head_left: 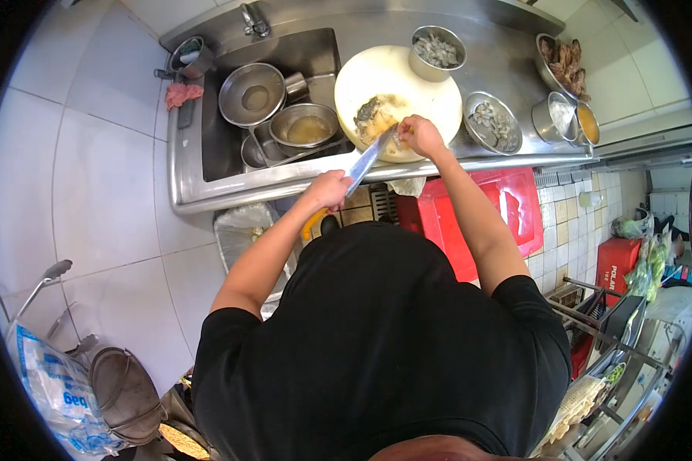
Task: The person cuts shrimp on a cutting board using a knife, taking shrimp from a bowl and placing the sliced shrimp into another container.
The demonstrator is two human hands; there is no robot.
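Note:
My left hand (327,190) is closed round the handle of a knife (370,160), in front of the counter edge. The blade slants up and right over the round white cutting board (430,107), its tip near my right hand (421,137). That hand's fingers are pinched together at the board's front edge; what they hold is too small to tell. Left of it on the board lies a dark, wet pile of scraps (370,115). A metal pot of peeled shrimp (437,52) stands on the board's far right. Beside the board, an oval metal bowl (477,137) holds more shrimp.
At the left, the sink (327,50) contains a strainer (246,84) and several metal bowls. To the right stand a bowl of brown meat (563,65), a pot with white contents (555,119) and an orange-filled one (588,124). Below the counter is a red bin lid (507,207).

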